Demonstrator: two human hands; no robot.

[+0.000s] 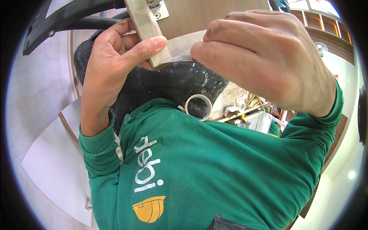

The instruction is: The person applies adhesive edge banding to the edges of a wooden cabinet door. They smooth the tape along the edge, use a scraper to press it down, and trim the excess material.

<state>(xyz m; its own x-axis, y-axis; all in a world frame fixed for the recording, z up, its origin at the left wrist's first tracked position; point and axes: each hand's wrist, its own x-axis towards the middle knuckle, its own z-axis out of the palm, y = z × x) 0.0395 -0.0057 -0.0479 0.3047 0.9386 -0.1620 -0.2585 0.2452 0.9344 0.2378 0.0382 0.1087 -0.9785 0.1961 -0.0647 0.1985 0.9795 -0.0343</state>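
At the top, a brown wood-look panel (191,17) sits in front of my lap, with a pale tape-like strip (147,28) along its left edge. My left hand (115,53) is closed on that edge, its thumb pressed on the pale strip near the corner and its fingers behind. My right hand (260,57) is raised on the right, fingers and thumb pinched together. A thin, shiny translucent strip (181,57) runs from the panel's corner to its fingertips. A roll of tape (198,107) rests between my dark trousers and green sweatshirt.
Black metal tubing (76,23) stands at the upper left. A metal fitting with a screw (158,15) is on the panel. White boards (53,161) lie on the left. Tools and scraps (245,115) are on the right behind my arm, and shelving (322,23) stands farther off.
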